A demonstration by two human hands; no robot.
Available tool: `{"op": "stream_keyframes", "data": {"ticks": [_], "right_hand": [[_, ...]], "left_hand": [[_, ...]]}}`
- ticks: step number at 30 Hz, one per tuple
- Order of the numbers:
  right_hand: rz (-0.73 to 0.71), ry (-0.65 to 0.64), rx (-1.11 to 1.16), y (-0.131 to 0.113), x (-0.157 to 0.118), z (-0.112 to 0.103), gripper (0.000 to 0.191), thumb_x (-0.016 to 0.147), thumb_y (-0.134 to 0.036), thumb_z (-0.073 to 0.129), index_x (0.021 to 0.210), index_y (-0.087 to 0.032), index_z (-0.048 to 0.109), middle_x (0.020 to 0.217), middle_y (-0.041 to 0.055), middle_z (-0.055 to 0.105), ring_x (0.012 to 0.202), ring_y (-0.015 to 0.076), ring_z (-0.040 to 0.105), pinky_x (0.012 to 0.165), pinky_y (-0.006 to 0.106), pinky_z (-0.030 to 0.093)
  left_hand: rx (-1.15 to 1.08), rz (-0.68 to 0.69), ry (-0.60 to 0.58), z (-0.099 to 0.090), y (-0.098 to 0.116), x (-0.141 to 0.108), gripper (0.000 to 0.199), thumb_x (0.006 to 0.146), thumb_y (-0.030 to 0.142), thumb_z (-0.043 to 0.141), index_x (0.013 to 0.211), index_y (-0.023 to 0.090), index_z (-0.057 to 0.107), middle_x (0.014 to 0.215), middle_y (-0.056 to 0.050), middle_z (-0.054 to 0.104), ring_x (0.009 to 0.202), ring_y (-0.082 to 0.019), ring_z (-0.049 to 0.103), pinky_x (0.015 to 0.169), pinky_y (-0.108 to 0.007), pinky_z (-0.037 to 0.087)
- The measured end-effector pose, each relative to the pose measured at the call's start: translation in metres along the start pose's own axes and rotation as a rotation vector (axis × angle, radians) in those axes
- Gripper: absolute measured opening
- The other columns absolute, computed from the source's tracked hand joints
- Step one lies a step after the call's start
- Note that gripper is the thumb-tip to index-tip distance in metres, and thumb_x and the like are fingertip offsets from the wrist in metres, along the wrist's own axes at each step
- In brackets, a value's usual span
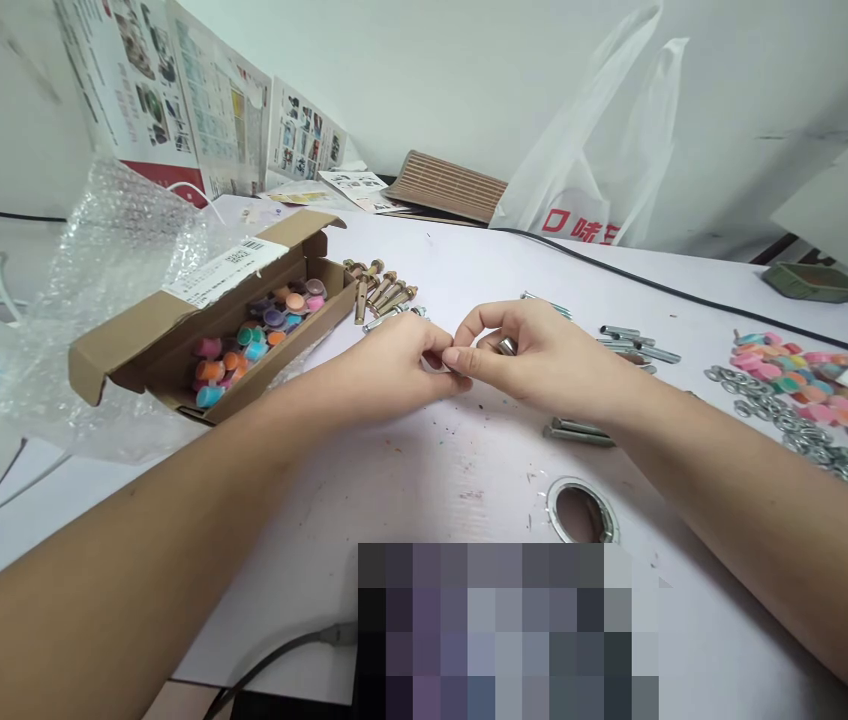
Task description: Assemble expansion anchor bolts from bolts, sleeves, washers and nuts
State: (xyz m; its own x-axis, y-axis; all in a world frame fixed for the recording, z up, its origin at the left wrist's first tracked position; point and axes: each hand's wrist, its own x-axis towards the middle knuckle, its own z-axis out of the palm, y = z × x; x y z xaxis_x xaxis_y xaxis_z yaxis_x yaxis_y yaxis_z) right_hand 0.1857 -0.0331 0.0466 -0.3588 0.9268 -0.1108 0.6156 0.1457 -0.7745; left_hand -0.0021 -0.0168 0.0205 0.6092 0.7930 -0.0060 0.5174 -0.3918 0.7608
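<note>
My left hand point(413, 365) and my right hand point(533, 355) meet above the middle of the white table, fingertips pinched together. A small shiny metal piece point(506, 346) shows in the curl of my right hand's fingers; its full shape is hidden. Whatever sits between the left fingertips is covered by the fingers. Behind my left hand lie several brass-coloured bolts with sleeves point(386, 290). Around my right hand are silver metal tubes point(638, 345), and more metal rods point(580, 432) rest just below its wrist.
At left, an open cardboard box point(304, 352) holds colourful small cups, beside bubble wrap point(116, 240). A metal ring point(581, 510) lies nearer me. Washers point(806, 435) and coloured cups point(806, 375) are spread at right. A black cable point(641, 275) runs behind, near a plastic bag point(589, 180).
</note>
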Motion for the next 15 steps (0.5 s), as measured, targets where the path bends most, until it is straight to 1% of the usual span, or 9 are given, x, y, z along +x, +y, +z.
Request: {"op": "stream_keyframes", "data": {"ticks": [4, 9, 11, 15], "right_hand": [[-0.035, -0.005, 0.009, 0.0017, -0.0004, -0.0021, 0.024, 0.082, -0.041, 0.075, 0.084, -0.018, 0.068, 0.062, -0.0042, 0.051, 0.053, 0.0072, 0.035, 0.051, 0.026, 0.025], [-0.054, 0.004, 0.024, 0.0012, -0.0011, -0.0033, 0.024, 0.081, -0.039, 0.077, 0.079, -0.017, 0.068, 0.063, -0.003, 0.051, 0.056, 0.0078, 0.039, 0.053, 0.027, 0.028], [-0.04, 0.004, 0.027, 0.0009, -0.0011, -0.0032, 0.024, 0.081, -0.04, 0.077, 0.08, -0.018, 0.068, 0.064, -0.0029, 0.052, 0.055, 0.0075, 0.039, 0.052, 0.026, 0.028], [0.003, 0.002, 0.056, 0.0011, -0.0006, -0.0029, 0.03, 0.078, -0.042, 0.081, 0.089, -0.019, 0.065, 0.065, -0.0031, 0.056, 0.053, 0.0075, 0.039, 0.048, 0.025, 0.027]], "left_hand": [[-0.088, 0.017, -0.014, 0.0002, 0.0015, -0.0008, 0.021, 0.082, 0.033, 0.059, 0.069, 0.018, 0.058, 0.064, 0.003, 0.041, 0.061, -0.01, 0.035, 0.056, -0.027, 0.026], [-0.1, 0.04, 0.007, -0.0014, 0.0033, -0.001, 0.021, 0.083, 0.031, 0.059, 0.067, 0.017, 0.058, 0.063, 0.003, 0.043, 0.061, -0.01, 0.036, 0.057, -0.028, 0.025], [-0.097, 0.036, -0.009, -0.0021, 0.0031, -0.0009, 0.022, 0.084, 0.032, 0.059, 0.067, 0.017, 0.058, 0.064, 0.003, 0.045, 0.062, -0.01, 0.037, 0.058, -0.028, 0.027], [-0.072, 0.024, -0.035, -0.0024, 0.0019, -0.001, 0.021, 0.085, 0.033, 0.058, 0.073, 0.017, 0.066, 0.067, 0.001, 0.053, 0.062, -0.01, 0.041, 0.06, -0.028, 0.031]]}}
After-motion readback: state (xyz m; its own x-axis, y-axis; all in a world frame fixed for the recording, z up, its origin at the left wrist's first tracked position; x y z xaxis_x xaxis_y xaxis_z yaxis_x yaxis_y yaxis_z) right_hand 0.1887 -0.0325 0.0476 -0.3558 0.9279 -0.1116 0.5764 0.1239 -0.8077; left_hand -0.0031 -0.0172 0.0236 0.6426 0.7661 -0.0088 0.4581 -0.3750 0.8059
